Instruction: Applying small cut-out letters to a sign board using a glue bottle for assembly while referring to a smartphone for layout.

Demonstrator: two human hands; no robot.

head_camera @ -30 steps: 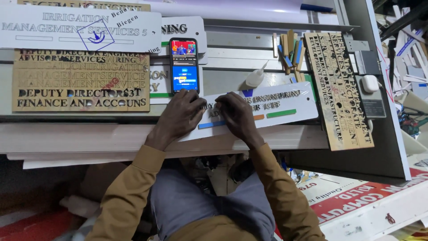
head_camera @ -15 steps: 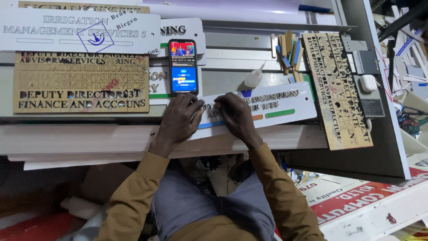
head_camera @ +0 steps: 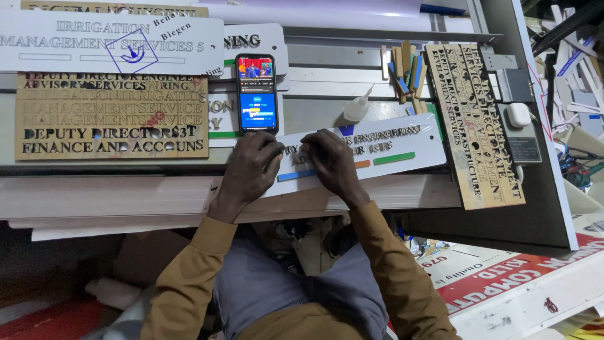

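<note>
Nearest, the left hand and right hand are pressed, fingers curled, on a white sign plate lying on the worktop. Beyond, a glue bottle and lit phone are seen.

Workbench was grey, with a pale front ledge. On it lay a white sign plate with raised letters and coloured bars, both hands resting on it. Gold cut-out letter sheet lay at left, another gold sheet at right. Lit phone and glue bottle sat behind the plate.
</note>
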